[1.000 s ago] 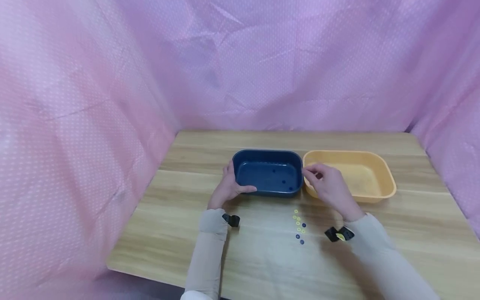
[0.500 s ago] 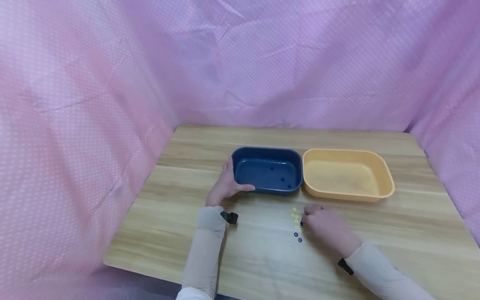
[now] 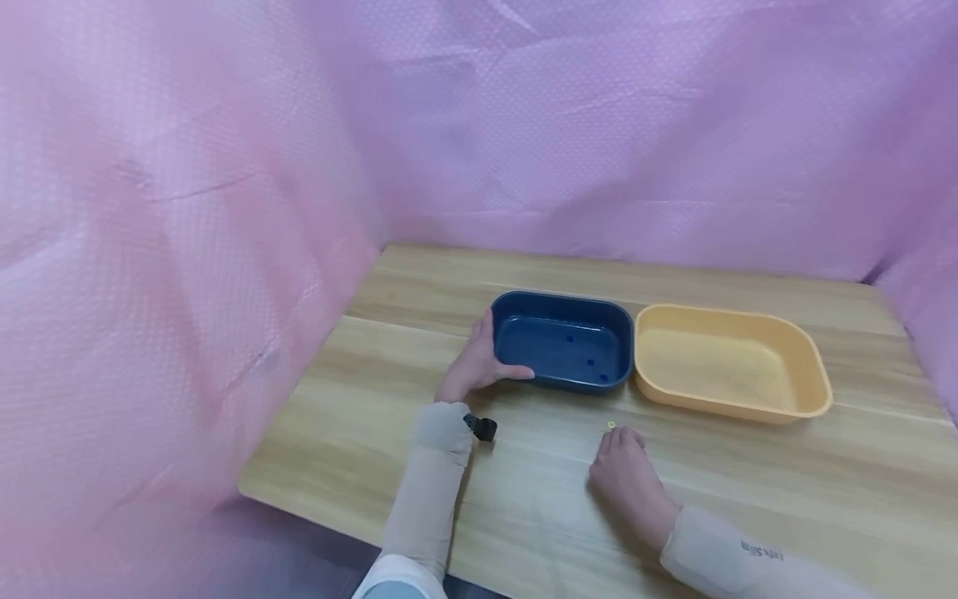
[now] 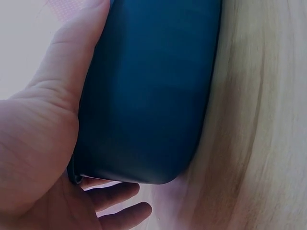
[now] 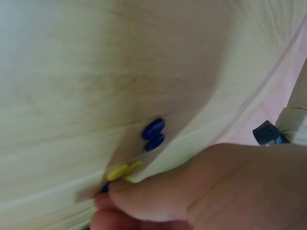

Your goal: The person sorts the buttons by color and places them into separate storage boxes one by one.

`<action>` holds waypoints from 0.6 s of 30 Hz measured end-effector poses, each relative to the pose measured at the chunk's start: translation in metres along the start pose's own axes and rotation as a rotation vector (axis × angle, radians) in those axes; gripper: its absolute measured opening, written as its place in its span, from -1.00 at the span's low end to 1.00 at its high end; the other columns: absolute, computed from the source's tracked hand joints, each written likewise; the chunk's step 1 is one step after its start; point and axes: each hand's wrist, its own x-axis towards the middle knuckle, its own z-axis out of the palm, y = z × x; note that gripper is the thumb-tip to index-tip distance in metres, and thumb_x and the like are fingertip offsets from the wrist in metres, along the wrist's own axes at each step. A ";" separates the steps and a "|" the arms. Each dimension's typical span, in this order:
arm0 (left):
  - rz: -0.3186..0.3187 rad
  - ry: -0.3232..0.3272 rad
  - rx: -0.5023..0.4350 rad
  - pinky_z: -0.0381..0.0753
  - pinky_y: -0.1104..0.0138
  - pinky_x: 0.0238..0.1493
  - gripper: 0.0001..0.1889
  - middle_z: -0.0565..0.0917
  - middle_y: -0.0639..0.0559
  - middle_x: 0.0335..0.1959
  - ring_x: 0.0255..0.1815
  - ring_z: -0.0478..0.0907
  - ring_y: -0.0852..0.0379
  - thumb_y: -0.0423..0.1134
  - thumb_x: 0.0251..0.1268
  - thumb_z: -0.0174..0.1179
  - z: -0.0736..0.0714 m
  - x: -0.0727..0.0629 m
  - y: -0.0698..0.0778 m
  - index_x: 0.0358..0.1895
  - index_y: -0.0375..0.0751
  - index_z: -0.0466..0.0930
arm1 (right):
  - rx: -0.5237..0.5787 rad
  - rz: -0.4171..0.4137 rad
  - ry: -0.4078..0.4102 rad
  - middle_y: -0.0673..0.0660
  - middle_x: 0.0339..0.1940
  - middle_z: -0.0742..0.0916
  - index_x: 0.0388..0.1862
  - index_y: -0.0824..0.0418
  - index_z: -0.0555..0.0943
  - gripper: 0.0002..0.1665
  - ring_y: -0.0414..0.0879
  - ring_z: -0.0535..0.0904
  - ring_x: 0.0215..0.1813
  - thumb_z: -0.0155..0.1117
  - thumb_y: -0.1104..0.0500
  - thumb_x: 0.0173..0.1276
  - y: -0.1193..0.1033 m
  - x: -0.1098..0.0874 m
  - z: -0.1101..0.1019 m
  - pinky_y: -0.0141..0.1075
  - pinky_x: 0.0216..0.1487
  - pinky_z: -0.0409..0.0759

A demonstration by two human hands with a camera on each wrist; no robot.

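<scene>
A dark blue plastic bin (image 3: 524, 293) stands on the wooden table with several small blue buttons inside. My left hand (image 3: 479, 366) grips its left end, thumb along the front rim and fingers around the side. In the left wrist view the bin wall (image 4: 148, 96) lies against my thumb. My right hand (image 3: 627, 482) is down at the table in front of the bins. Its thumb and finger pinch a blue button (image 5: 104, 188), mostly covered by the fingertips. Beside them lie yellow buttons (image 5: 118, 172) and two blue buttons (image 5: 153, 129). One yellow button (image 3: 611, 424) shows beyond my knuckles.
A yellow plastic bin (image 3: 733, 409) stands right of the blue one, almost touching it. Pink patterned sheeting (image 3: 599, 125) hangs behind and beside the wooden table (image 3: 359, 416). The table's front left edge shows near my left forearm.
My right hand has moved from between the two bins down to the buttons, now covering most of them. The left hand stays on the blue bin. The head view has shifted slightly.
</scene>
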 end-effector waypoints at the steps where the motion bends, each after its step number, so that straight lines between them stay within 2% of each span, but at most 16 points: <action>1: 0.004 -0.009 -0.006 0.12 -0.06 0.42 0.44 -0.27 -0.13 0.59 0.54 -0.09 -0.15 0.22 -0.18 0.52 0.002 0.002 0.002 0.56 -0.05 -0.50 | -0.013 0.017 -0.011 0.26 -0.69 0.38 -0.62 0.59 0.44 -0.71 0.05 0.31 -0.57 0.19 0.36 0.15 -0.001 -0.001 -0.001 -0.17 -0.47 0.37; 4: -0.021 -0.010 0.006 0.15 -0.06 0.41 0.46 -0.28 -0.13 0.59 0.54 -0.07 -0.15 0.23 -0.22 0.53 0.005 0.004 0.002 0.56 -0.02 -0.50 | -0.058 0.041 -0.015 0.24 -0.72 0.33 -0.68 0.60 0.35 -0.64 0.03 0.30 -0.58 0.18 0.35 0.16 -0.007 0.002 -0.001 -0.19 -0.47 0.37; 8: -0.058 0.014 0.020 0.19 -0.07 0.39 0.46 -0.27 -0.13 0.59 0.52 -0.02 -0.16 0.24 -0.23 0.53 0.001 0.001 -0.006 0.56 -0.01 -0.49 | -0.119 0.072 0.002 0.22 -0.74 0.32 -0.70 0.59 0.27 -0.57 0.01 0.31 -0.58 0.21 0.35 0.17 -0.014 0.009 -0.002 -0.23 -0.45 0.39; 12: -0.063 0.024 0.026 0.23 -0.08 0.36 0.46 -0.25 -0.13 0.59 0.49 0.05 -0.19 0.25 -0.23 0.52 -0.002 -0.002 -0.012 0.56 -0.02 -0.48 | -0.130 0.070 -0.031 0.22 -0.74 0.33 -0.70 0.58 0.28 -0.62 0.01 0.30 -0.59 0.20 0.38 0.12 -0.014 0.014 -0.003 -0.24 -0.46 0.37; 15: -0.059 0.030 0.033 0.23 -0.07 0.37 0.45 -0.24 -0.13 0.59 0.49 0.05 -0.18 0.24 -0.21 0.52 -0.003 -0.002 -0.014 0.56 -0.03 -0.47 | -0.095 0.051 -0.067 0.21 -0.73 0.36 -0.68 0.54 0.35 -0.70 0.00 0.31 -0.59 0.18 0.39 0.12 -0.011 0.018 -0.005 -0.24 -0.46 0.38; 18: -0.021 0.025 0.023 0.19 -0.08 0.38 0.44 -0.23 -0.11 0.59 0.51 0.00 -0.16 0.25 -0.20 0.51 -0.002 0.002 -0.011 0.56 -0.02 -0.47 | -0.003 0.083 -0.084 0.15 -0.73 0.40 -0.71 0.45 0.40 -0.74 -0.05 0.32 -0.59 0.18 0.39 0.11 -0.001 0.017 -0.004 -0.28 -0.48 0.38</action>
